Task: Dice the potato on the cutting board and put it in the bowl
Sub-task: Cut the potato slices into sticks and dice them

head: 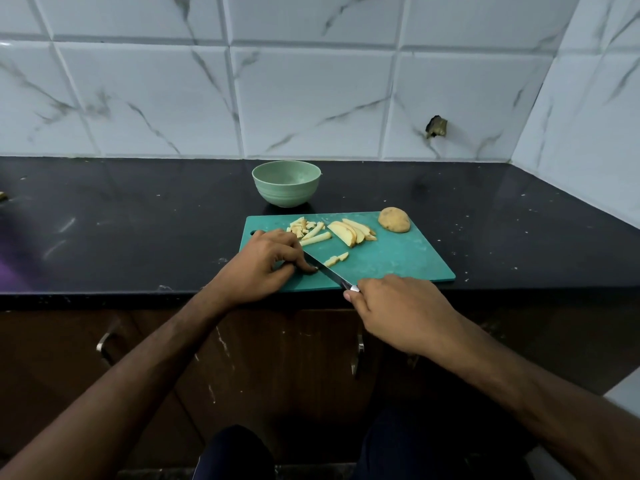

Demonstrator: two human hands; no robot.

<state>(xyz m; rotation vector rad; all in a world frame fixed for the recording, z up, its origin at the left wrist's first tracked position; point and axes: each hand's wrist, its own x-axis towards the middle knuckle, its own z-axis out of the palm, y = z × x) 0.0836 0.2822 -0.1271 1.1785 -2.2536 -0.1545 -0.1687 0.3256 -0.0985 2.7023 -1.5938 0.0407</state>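
Two hands low on board [398,261] — right grip [398,313] around knife [329,271], left [263,261] pinching potato strip.

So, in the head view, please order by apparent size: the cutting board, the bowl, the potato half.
1. cutting board, clearly largest.
2. bowl.
3. potato half, smallest.

I can read no text, label, brand or number anywhere here; the cutting board [398,261] and bowl [286,183] look unmarked, though fine print might escape me.
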